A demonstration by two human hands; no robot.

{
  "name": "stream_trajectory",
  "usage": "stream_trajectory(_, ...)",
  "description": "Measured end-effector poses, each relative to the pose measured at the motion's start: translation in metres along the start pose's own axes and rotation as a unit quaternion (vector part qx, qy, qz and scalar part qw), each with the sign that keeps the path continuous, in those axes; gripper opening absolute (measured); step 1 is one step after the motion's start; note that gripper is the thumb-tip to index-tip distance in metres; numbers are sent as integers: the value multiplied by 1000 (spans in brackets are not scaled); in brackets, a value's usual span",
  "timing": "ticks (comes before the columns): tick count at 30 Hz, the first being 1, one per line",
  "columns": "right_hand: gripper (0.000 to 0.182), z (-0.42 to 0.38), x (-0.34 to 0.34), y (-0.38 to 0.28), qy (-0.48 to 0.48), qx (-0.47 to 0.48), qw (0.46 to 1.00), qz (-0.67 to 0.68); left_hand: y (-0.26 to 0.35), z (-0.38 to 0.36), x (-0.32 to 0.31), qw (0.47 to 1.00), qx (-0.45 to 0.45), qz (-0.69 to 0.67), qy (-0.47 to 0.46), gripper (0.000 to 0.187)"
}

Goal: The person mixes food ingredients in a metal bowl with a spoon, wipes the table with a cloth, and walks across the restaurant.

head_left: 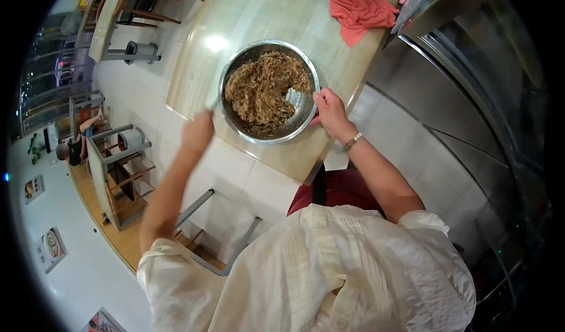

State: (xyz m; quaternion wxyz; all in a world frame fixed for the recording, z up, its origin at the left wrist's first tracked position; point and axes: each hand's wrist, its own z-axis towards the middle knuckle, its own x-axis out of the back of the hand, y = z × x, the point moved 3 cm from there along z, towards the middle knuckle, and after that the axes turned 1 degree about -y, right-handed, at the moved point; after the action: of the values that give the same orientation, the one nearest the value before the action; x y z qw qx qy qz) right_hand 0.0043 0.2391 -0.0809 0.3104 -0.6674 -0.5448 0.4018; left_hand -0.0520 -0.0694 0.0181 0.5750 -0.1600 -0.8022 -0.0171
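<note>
A steel mixing bowl [303, 133] stands near the corner of the pale table, holding a brown, sticky minced mixture [259, 88]. Bare metal shows at the bowl's right side. My right hand [332, 113] grips the bowl's right rim with the thumb on top and the fingers below. At the left of the bowl, my left hand [198, 133] is closed in a fist and smeared by motion. A thin blurred thing seems to stick out of this fist toward the rim; I cannot make out what it is.
A crumpled coral cloth [364, 14] lies on the table [253, 14] at the far right. Steel cabinets [453, 85] stand to the right. Other tables and chairs [120, 173] fill the left side, where another person [76, 148] sits. A stool-like frame [226, 238] is below my left arm.
</note>
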Motion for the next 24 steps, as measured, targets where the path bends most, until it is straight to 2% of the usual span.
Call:
stream_trajectory(1,23,-1,0,-1,19,9,1000,11,16,-29,-5,996,53,-50,-44,19)
stream_trajectory(2,23,-2,0,-2,21,9,1000,13,19,-52,-31,990,20,-136,-27,22)
stream_trajectory(3,23,-2,0,-2,5,7,999,38,24,-63,-64,977,-79,-184,65,28)
stream_trajectory(4,22,-2,0,-3,-12,6,998,61,49,-62,-47,934,93,-338,-71,29)
stream_trajectory(5,22,-2,0,-4,-12,8,998,58,83,-68,-26,820,259,-469,-202,32)
stream_trajectory(7,21,-3,0,-4,-25,-24,996,88,106,-57,-22,724,265,-595,-227,31)
stream_trajectory(8,21,-3,1,-5,-26,-21,996,82,107,-57,-22,722,263,-600,-223,31)
stream_trajectory(10,19,-4,1,-3,-38,-54,992,106,109,-62,-21,673,260,-661,-205,32)
stream_trajectory(11,19,-3,1,-4,-43,-53,993,101,110,-65,-18,670,262,-665,-200,32)
stream_trajectory(14,18,-5,1,-7,-58,-46,994,83,111,-84,1,682,271,-668,-126,32)
stream_trajectory(16,18,-7,1,-9,-59,-58,991,103,107,-95,13,759,277,-587,-59,30)
stream_trajectory(17,18,-6,1,-9,-62,-55,991,102,108,-101,15,759,277,-587,-55,30)
stream_trajectory(19,18,-4,2,-5,-66,-52,992,91,108,-108,28,871,245,-409,117,26)
stream_trajectory(20,18,-3,3,-2,-65,-52,992,92,113,-109,32,895,251,-344,133,18)
stream_trajectory(21,18,-2,3,0,-69,-47,991,103,120,-105,27,895,251,-344,132,18)
stream_trajectory(23,18,-2,4,-2,-70,-43,990,114,140,-92,14,926,231,-164,248,20)
stream_trajectory(24,19,-5,4,-6,-74,-47,990,108,147,-82,-1,948,220,-161,163,27)
